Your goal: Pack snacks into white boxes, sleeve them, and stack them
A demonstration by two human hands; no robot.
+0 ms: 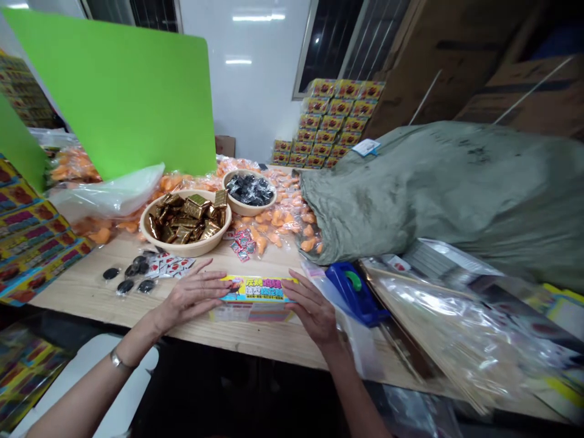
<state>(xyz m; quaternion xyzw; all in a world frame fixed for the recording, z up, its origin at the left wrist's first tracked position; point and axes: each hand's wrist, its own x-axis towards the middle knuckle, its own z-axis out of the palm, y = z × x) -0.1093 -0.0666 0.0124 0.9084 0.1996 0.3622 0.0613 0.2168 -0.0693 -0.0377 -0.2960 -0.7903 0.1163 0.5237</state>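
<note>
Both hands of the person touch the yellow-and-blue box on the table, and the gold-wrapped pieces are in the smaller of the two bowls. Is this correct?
Not quite: the gold-wrapped pieces are in the larger bowl, as the head view shows. The left hand and right hand do touch the yellow-and-blue box on the table.

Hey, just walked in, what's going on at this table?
A person has a small, brightly printed box at the front of a wooden table, with the left hand on one end and the right hand on the other. Beyond it stand a bowl of gold-wrapped pieces and a smaller bowl of black ones. A blue tape dispenser sits beside the right hand.
</note>
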